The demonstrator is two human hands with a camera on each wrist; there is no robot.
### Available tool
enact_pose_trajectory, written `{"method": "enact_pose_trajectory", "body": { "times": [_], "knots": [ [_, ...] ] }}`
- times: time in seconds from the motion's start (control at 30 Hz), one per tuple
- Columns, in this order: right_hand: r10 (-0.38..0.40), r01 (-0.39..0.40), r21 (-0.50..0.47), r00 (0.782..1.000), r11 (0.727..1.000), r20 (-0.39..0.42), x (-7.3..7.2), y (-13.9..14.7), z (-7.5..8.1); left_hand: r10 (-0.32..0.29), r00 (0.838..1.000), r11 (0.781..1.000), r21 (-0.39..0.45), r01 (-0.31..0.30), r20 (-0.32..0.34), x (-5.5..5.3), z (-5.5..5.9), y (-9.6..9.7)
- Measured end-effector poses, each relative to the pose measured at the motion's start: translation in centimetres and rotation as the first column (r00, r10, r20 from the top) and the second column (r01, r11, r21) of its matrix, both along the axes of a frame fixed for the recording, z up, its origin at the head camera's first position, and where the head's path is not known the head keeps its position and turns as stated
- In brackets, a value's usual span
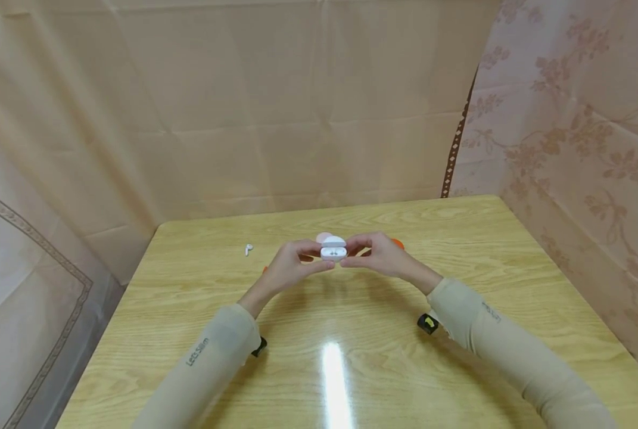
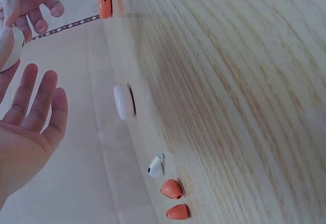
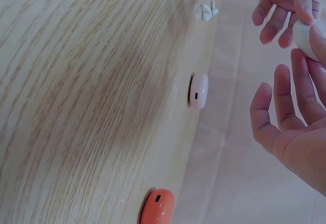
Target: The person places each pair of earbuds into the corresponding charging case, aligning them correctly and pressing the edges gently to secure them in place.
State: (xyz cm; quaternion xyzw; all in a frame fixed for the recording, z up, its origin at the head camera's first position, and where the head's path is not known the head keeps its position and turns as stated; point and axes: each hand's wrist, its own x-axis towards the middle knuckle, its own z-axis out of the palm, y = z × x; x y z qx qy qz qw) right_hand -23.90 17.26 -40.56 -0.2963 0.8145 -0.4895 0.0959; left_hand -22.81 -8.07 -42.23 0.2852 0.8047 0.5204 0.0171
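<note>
A small white earbud case point(image 1: 333, 252) is held up over the table between both hands, its lid raised and its inside facing the head camera. My left hand point(image 1: 292, 262) grips its left end, thumb at the front lower edge. At the opposite end, my right hand point(image 1: 380, 255) pinches it with thumb and fingers. Both wrist views show only part of the case, with the outer fingers of each hand spread away from it. Beyond the case lies a pale pink earbud case point(image 2: 123, 102), partly covered by it in the head view.
An orange case point(image 3: 158, 207) lies on the wooden table point(image 1: 190, 375) behind my right hand. To the left are a white earbud point(image 1: 248, 249), an orange earbud point(image 2: 172, 188) and another orange earbud point(image 2: 177, 212). A beige curtain point(image 1: 243, 119) hangs behind the table.
</note>
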Motion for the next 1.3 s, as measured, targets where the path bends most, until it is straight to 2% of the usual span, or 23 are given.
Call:
{"method": "enact_pose_trajectory", "body": {
  "times": [0.37,0.5,0.63,0.97,1.17,1.3],
  "knots": [
    [-0.007,0.009,-0.050,0.999,0.999,0.051,-0.1,-0.2,0.1,-0.020,0.999,1.000,-0.022,0.021,0.045,-0.1,0.3,-0.3],
    [-0.019,0.022,-0.064,0.998,0.998,0.058,0.0,-0.1,0.1,-0.013,0.999,0.997,-0.069,0.016,0.053,-0.3,0.4,-0.9],
    [-0.035,0.038,-0.051,0.997,0.998,0.064,0.0,0.2,0.2,-0.002,1.000,0.990,-0.141,0.006,0.029,-0.6,0.7,-2.0],
    [-0.057,0.059,-0.029,0.995,0.998,0.081,0.0,0.5,0.4,0.010,0.999,0.947,-0.321,-0.022,-0.038,-1.1,2.2,-5.0],
    [-0.057,0.059,-0.029,0.995,0.998,0.081,0.1,0.5,0.5,0.007,0.991,0.910,-0.409,-0.063,-0.137,-1.6,2.1,-6.2],
    [-0.060,0.062,-0.021,0.995,0.998,0.079,0.2,0.6,0.6,-0.008,0.986,0.886,-0.459,-0.071,-0.166,-1.8,2.1,-6.7]
  ]
}}
